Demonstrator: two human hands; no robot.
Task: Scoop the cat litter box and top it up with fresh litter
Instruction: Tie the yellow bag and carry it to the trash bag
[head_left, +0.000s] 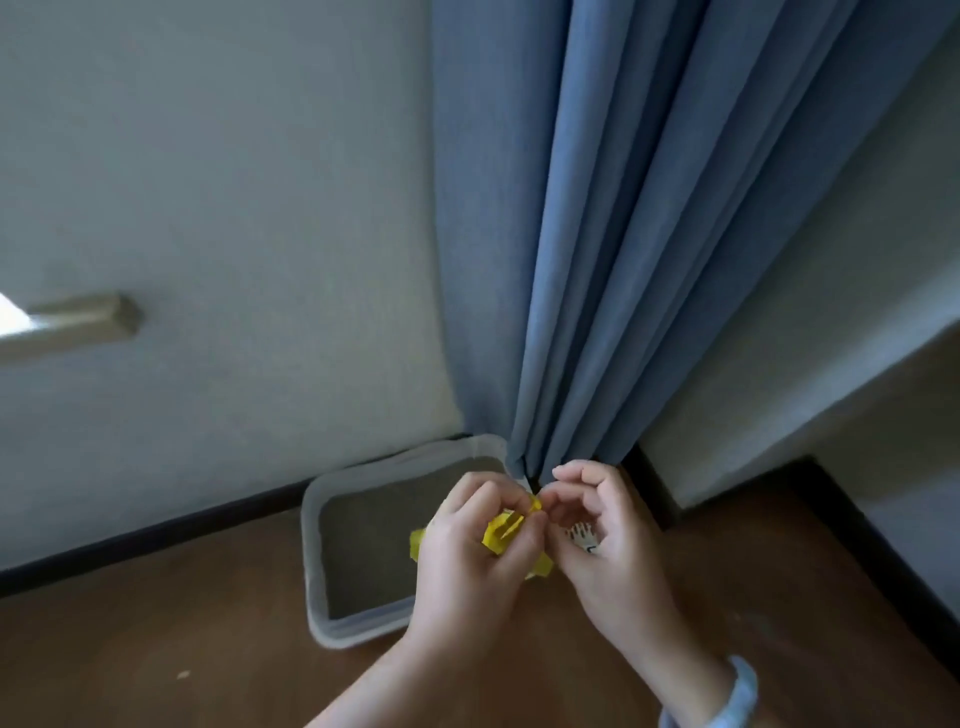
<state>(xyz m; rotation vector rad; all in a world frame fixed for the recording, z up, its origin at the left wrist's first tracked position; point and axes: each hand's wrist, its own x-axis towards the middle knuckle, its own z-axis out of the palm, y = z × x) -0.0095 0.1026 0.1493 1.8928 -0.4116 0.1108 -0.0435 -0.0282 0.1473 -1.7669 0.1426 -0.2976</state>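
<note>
A pale grey litter box (314, 525) sits on the wooden floor against the wall, filled with grey litter (369, 540). Above its right side my left hand (467, 561) is closed around a crumpled yellow plastic bag (501, 535). My right hand (608, 535) pinches the bag's upper edge with thumb and forefinger, beside my left fingertips. A white slotted object with dark marks (583, 538), perhaps a scoop, shows behind my right palm; who holds it I cannot tell. The box's right end is hidden by my hands.
A blue curtain (597, 234) hangs down to the box's far right corner. White walls with dark skirting (156, 535) meet here. A step or ledge (883, 467) rises at the right. A light blue band (737, 696) circles my right wrist.
</note>
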